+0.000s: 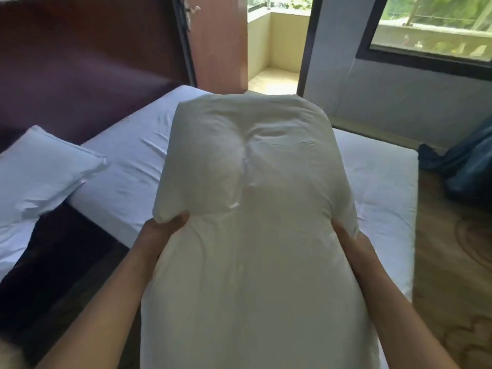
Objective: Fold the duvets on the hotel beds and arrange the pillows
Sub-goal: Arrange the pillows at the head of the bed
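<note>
Bed (127, 182) beneath — hands (170, 225) grip pillow (250, 209)

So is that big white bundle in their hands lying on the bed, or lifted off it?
Lifted. The white bundle is gripped at its sides by the left hand and right hand, above the bed.

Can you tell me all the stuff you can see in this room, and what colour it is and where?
pillow in hands: one, white, held up in the middle
second pillow: one, white, on the left bed
beds: two, white sheets, ahead and far left
headboard: one, dark brown, upper left
door: one, brown, open to a balcony
window: one, dark frame, upper right
cloth heap: one, dark blue, floor at right
left hand: one, gripping the pillow's left side
right hand: one, gripping its right side
</note>
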The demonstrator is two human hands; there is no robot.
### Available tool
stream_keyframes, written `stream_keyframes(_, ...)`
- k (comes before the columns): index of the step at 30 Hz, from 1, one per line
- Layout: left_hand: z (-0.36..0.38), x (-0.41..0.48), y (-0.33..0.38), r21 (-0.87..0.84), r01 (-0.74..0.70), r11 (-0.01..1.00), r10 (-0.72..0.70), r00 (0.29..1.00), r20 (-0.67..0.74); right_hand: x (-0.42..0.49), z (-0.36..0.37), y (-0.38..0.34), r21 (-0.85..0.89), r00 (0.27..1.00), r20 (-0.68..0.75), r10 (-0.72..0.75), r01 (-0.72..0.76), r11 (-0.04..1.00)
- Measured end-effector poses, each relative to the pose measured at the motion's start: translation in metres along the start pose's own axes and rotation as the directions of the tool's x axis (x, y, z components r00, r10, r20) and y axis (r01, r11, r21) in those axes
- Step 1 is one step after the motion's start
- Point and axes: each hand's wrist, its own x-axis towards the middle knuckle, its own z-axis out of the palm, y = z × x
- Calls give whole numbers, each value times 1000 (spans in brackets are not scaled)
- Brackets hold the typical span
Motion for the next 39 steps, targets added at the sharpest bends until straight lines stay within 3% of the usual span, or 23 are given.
stream_keyframes(7, -175, -35, -12, 12, -103, 995, 102, 959, -264, -28, 146, -56, -167, 970, 235, -63, 104, 980)
stream_keyframes(11, -271, -27, -44, -89, -98, 991, 57, 921, -384, -43, 261, -78, -232, 928, 363, -87, 181, 956)
stream_keyframes(18, -438, 30, -59, -229, -123, 966, -2, 879, -478, -58, 456, -121, -313, 912, 410, -14, 155, 937)
stream_keyframes(24, -526, 113, -39, -240, -94, 966, -18, 903, -429, -37, 555, -167, -340, 920, 392, -13, 158, 927)
stream_keyframes(32, -561, 267, 17, -237, -82, 968, -3, 941, -339, 61, 657, -225, -251, 946, 324, -5, 90, 964)
stream_keyframes(39, -581, 406, 107, -247, -75, 966, 3, 960, -280, 162, 733, -307, -205, 956, 292, -3, 66, 976)
